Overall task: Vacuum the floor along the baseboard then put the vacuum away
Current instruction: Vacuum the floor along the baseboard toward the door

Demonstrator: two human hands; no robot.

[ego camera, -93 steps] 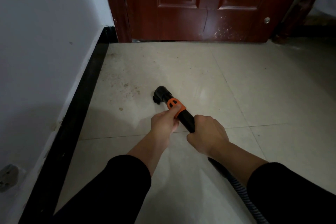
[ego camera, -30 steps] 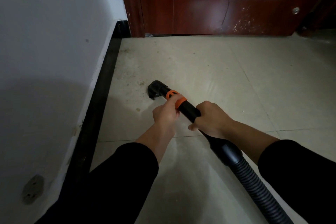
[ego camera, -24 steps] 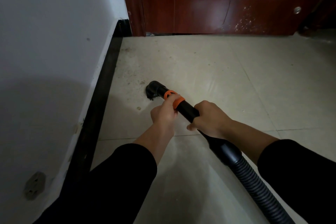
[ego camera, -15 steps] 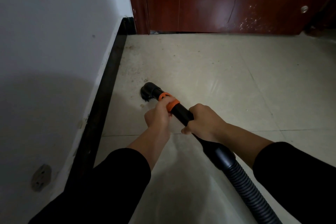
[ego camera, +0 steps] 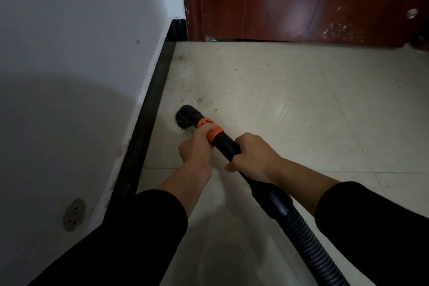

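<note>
A black vacuum wand (ego camera: 226,144) with an orange collar (ego camera: 212,131) slants down to the pale tiled floor (ego camera: 301,104). Its round black nozzle (ego camera: 185,116) rests on the tiles a short way right of the black baseboard (ego camera: 148,118). My left hand (ego camera: 197,150) grips the wand at the orange collar. My right hand (ego camera: 253,158) grips the wand just behind it. A ribbed black hose (ego camera: 308,244) runs from the wand to the lower right edge. Dust and specks lie on the tiles (ego camera: 192,90) ahead of the nozzle.
A white wall (ego camera: 69,53) stands on the left above the baseboard, with a small wall plate (ego camera: 74,215) low down. A dark red door (ego camera: 313,0) and its frame (ego camera: 192,0) shut off the far end, with a round metal fitting (ego camera: 412,13) at right.
The nozzle has slid left toward the baseboard over the last second, both hands keeping their grip. My view has moved closer to the wall and the door.
</note>
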